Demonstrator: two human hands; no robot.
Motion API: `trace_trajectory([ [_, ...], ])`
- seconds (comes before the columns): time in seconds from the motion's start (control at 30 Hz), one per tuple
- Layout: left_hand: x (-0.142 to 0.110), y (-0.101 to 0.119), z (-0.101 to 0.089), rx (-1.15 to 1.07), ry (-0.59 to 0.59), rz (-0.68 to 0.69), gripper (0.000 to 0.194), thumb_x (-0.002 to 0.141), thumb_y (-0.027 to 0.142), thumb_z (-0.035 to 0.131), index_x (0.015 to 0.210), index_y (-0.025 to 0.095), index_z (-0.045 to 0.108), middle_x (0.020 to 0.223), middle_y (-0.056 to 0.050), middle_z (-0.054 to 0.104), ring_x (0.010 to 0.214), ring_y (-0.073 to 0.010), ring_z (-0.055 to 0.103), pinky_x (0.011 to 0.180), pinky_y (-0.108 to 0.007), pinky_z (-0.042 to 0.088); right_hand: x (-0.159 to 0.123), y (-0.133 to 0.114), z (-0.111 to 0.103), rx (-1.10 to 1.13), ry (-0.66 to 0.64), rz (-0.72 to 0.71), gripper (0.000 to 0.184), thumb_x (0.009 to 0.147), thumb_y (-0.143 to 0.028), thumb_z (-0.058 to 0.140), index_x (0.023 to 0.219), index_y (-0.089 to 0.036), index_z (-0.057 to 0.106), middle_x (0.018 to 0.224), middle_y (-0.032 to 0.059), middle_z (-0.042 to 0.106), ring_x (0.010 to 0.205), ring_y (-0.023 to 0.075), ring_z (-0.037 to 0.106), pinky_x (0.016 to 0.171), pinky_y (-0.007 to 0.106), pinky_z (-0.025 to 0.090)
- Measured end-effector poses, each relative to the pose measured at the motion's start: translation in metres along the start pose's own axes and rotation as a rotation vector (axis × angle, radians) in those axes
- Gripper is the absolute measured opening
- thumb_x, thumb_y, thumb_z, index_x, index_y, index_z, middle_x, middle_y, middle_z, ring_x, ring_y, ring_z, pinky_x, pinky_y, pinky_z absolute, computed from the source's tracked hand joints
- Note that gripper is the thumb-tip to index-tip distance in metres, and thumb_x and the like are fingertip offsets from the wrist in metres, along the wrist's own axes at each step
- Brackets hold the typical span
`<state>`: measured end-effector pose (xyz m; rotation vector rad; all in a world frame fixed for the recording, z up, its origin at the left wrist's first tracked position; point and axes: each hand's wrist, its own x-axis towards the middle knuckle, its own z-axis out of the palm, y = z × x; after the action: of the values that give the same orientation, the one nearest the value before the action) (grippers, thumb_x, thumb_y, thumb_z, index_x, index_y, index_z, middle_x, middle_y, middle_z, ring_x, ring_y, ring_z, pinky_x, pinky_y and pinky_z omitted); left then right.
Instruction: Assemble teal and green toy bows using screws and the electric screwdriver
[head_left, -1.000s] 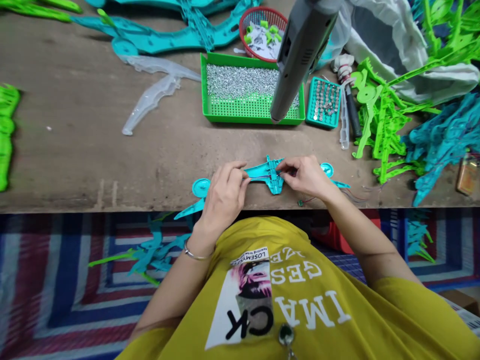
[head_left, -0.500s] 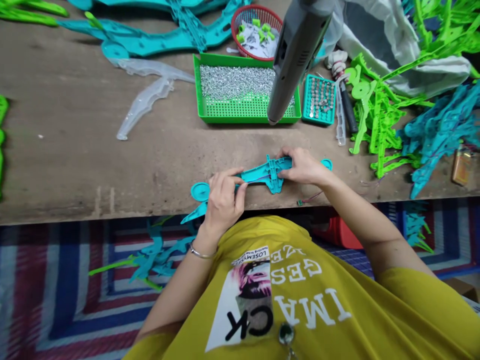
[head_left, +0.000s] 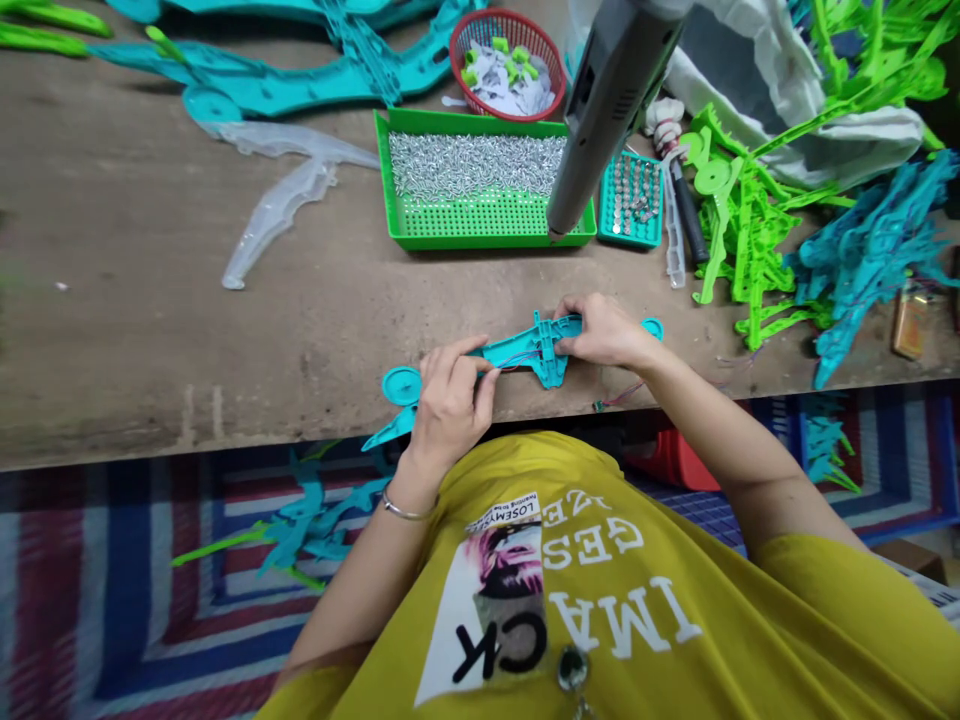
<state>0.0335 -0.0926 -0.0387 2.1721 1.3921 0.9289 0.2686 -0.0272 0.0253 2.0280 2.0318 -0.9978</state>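
Observation:
A turquoise plastic bow-shaped shell with a round disc at each end lies along the table's front edge. My left hand is closed over its left part, thumb and forefinger pinched near thin red and purple wires. My right hand grips the shell just right of its ribbed middle, fingertips on its inner side. A small green circuit board on a wire rests by the table edge below my right hand. My palms and fingers hide parts of the shell.
Beyond the shell stand a green tray of screws, a turquoise tray of small metal pieces and a red basket. A grey electric screwdriver hangs over the screws. Lime parts and turquoise parts pile up at right.
The view has shifted slightly, so the table things sit a little further left. The wires near my left fingertips now bow out in a small loop. Both hands keep their hold.

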Motion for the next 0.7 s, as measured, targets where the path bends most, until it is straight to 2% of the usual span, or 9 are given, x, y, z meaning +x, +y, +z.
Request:
trace_trajectory([
  [0.1, -0.001, -0.003, 0.002, 0.021, 0.044, 0.069, 0.008, 0.096, 0.025, 0.057, 0.09, 0.02, 0.059, 0.121, -0.014, 0.071, 0.109, -0.0265, 0.067, 0.095, -0.044, 0.047, 0.0, 0.003, -0.002, 0.021, -0.027, -0.034, 0.047, 0.074, -0.024, 0.075, 0.12, -0.016, 0.072, 0.103, 0.0097, 0.077, 0.09, 0.024, 0.068, 0.078, 0.032, 0.047],
  [0.2, 0.0, -0.004, 0.002, -0.019, 0.083, 0.099, 0.003, 0.097, 0.022, 0.058, 0.094, 0.02, 0.057, 0.121, -0.014, 0.071, 0.113, -0.0257, 0.068, 0.096, -0.043, 0.049, 0.006, 0.014, -0.006, 0.196, -0.081, -0.139, 0.043, 0.08, -0.018, 0.069, 0.122, -0.014, 0.071, 0.115, 0.0095, 0.077, 0.098, 0.0207, 0.069, 0.087, 0.03, 0.05],
  [0.3, 0.002, -0.003, 0.002, -0.124, 0.131, 0.065, 0.001, 0.098, 0.021, 0.055, 0.099, 0.02, 0.054, 0.122, -0.013, 0.071, 0.117, -0.0237, 0.068, 0.098, -0.041, 0.053, 0.014, 0.026, -0.009, 0.313, -0.087, -0.142, 0.031, 0.084, -0.011, 0.061, 0.111, -0.012, 0.075, 0.106, 0.0071, 0.079, 0.091, 0.0169, 0.068, 0.083, 0.027, 0.051],
  [0.4, 0.004, -0.001, -0.005, -0.266, 0.2, -0.037, 0.004, 0.1, 0.023, 0.052, 0.103, 0.021, 0.052, 0.124, -0.013, 0.07, 0.116, -0.0223, 0.069, 0.097, -0.042, 0.056, 0.019, 0.033, -0.009, 0.322, -0.062, -0.148, 0.026, 0.083, -0.011, 0.061, 0.103, -0.011, 0.077, 0.096, 0.0055, 0.079, 0.084, 0.0157, 0.066, 0.078, 0.026, 0.051],
  [0.47, 0.005, 0.001, -0.017, -0.312, 0.273, -0.098, 0.006, 0.1, 0.026, 0.053, 0.103, 0.021, 0.052, 0.122, -0.012, 0.071, 0.112, -0.0226, 0.071, 0.094, -0.044, 0.059, 0.02, 0.037, -0.008, 0.324, -0.046, -0.173, 0.026, 0.083, -0.01, 0.062, 0.103, -0.012, 0.077, 0.096, 0.005, 0.079, 0.084, 0.0152, 0.066, 0.078, 0.026, 0.05],
  [0.57, 0.004, 0.0, -0.046, -0.256, 0.411, -0.125, 0.01, 0.097, 0.03, 0.058, 0.1, 0.023, 0.052, 0.111, -0.009, 0.074, 0.098, -0.0236, 0.074, 0.087, -0.048, 0.062, 0.021, 0.042, -0.007, 0.322, -0.026, -0.2, 0.026, 0.082, -0.011, 0.062, 0.103, -0.012, 0.078, 0.095, 0.0046, 0.079, 0.084, 0.0153, 0.066, 0.078, 0.026, 0.051],
  [0.63, 0.003, -0.005, -0.066, -0.221, 0.55, -0.151, 0.015, 0.094, 0.034, 0.062, 0.096, 0.024, 0.051, 0.102, -0.007, 0.075, 0.089, -0.0245, 0.075, 0.082, -0.051, 0.063, 0.023, 0.045, -0.006, 0.32, -0.02, -0.209, 0.026, 0.083, -0.011, 0.062, 0.103, -0.012, 0.078, 0.095, 0.0049, 0.079, 0.085, 0.0158, 0.067, 0.078, 0.027, 0.051],
  [0.7, -0.001, -0.012, -0.08, -0.204, 0.675, -0.236, 0.022, 0.091, 0.04, 0.065, 0.092, 0.025, 0.05, 0.095, -0.004, 0.074, 0.08, -0.024, 0.074, 0.08, -0.054, 0.063, 0.024, 0.047, -0.006, 0.313, -0.018, -0.214, 0.025, 0.083, -0.012, 0.062, 0.103, -0.011, 0.078, 0.096, 0.0055, 0.079, 0.086, 0.0167, 0.068, 0.08, 0.028, 0.051],
])
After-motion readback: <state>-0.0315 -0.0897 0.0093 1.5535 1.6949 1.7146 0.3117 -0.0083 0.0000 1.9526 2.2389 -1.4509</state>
